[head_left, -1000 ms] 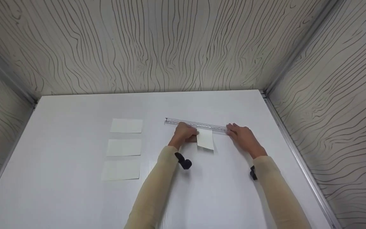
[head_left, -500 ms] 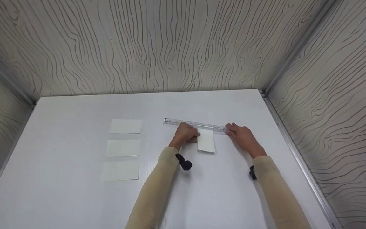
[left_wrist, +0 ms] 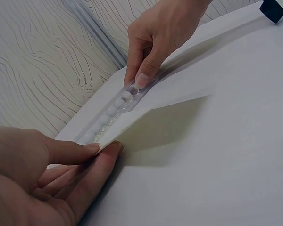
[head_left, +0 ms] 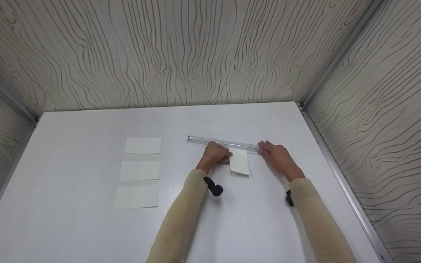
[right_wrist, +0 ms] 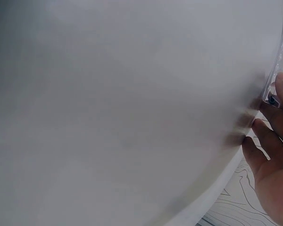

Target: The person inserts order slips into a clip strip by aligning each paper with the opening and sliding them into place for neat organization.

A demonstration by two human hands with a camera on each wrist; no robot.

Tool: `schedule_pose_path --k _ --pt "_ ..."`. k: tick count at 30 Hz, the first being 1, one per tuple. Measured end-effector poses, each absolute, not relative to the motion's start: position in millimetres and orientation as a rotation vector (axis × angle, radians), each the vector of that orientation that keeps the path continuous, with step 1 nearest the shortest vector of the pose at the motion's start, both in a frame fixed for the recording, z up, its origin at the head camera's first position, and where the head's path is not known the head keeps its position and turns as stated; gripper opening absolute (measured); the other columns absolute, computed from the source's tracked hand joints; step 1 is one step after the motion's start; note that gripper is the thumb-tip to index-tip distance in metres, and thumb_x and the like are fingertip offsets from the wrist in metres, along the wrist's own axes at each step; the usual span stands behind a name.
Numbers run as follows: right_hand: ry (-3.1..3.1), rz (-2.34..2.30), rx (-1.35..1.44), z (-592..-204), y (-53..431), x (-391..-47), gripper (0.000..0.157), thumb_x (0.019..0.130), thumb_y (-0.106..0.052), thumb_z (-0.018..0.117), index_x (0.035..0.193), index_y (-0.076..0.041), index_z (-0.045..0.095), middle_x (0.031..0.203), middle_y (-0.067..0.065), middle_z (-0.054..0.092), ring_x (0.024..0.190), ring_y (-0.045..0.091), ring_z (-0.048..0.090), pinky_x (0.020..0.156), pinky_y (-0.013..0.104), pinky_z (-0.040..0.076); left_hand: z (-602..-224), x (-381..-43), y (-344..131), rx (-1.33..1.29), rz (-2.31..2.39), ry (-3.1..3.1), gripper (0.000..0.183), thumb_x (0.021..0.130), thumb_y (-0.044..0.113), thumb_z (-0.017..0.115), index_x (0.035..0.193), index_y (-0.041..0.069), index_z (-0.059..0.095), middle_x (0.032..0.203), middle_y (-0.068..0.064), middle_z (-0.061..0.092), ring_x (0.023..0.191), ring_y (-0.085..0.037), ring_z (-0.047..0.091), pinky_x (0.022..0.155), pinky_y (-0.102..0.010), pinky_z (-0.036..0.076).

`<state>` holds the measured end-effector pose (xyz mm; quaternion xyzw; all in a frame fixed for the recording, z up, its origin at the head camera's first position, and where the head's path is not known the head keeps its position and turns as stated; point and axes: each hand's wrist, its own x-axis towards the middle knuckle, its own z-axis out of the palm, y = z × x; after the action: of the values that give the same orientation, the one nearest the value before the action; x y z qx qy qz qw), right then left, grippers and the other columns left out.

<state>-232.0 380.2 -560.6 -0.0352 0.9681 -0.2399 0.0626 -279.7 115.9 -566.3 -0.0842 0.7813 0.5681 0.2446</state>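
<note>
In the head view my left hand [head_left: 216, 152] pinches the left edge of a small off-white paper slip [head_left: 239, 162] between thumb and fingers. The left wrist view shows the slip [left_wrist: 155, 134] tilted, its free end raised over the table with a shadow below. Lying slantwise, a clear plastic ruler [head_left: 219, 141] runs along the slip's far edge and past my left knuckles. My right hand [head_left: 278, 157] holds the ruler's right end, its thumb [left_wrist: 142, 81] on top. In the right wrist view its fingers [right_wrist: 269, 136] curl at the ruler's end [right_wrist: 278, 66].
Several similar paper slips lie flat in a column left of my arms: a far one [head_left: 143, 145], a middle one [head_left: 140, 170] and a near one [head_left: 136, 196]. The white table [head_left: 68, 219] ends at a wood-grain patterned wall [head_left: 174, 54], with a metal rail [head_left: 345, 182] along its right side.
My left hand has shifted slightly right along the ruler with the paper slip, whose free end has tipped a little. The right hand keeps its hold on the ruler. The head view has drifted slightly.
</note>
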Motion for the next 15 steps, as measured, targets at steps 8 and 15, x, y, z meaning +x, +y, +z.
schedule_pose_path --k 8,15 --pt "2.929 -0.712 -0.096 -561.3 381.1 -231.8 0.049 0.111 -0.034 0.053 0.155 -0.012 0.052 0.163 0.014 0.047 0.154 0.039 0.041 0.127 0.059 0.029 -564.0 -277.6 119.2 -0.215 1.559 2.132 0.008 0.083 0.005 0.081 0.091 0.003 0.08 0.079 -0.003 0.072 0.073 -0.014 0.064 0.069 -0.022 0.05" --pt "2.932 -0.69 -0.088 -561.6 379.9 -231.2 0.05 0.111 -0.037 0.052 0.156 -0.014 0.051 0.164 0.014 0.046 0.153 0.041 0.042 0.126 0.06 0.031 -559.8 -274.1 124.9 -0.209 1.583 2.103 0.005 0.084 0.003 0.08 0.089 0.001 0.079 0.075 -0.002 0.069 0.069 -0.012 0.064 0.066 -0.021 0.051"
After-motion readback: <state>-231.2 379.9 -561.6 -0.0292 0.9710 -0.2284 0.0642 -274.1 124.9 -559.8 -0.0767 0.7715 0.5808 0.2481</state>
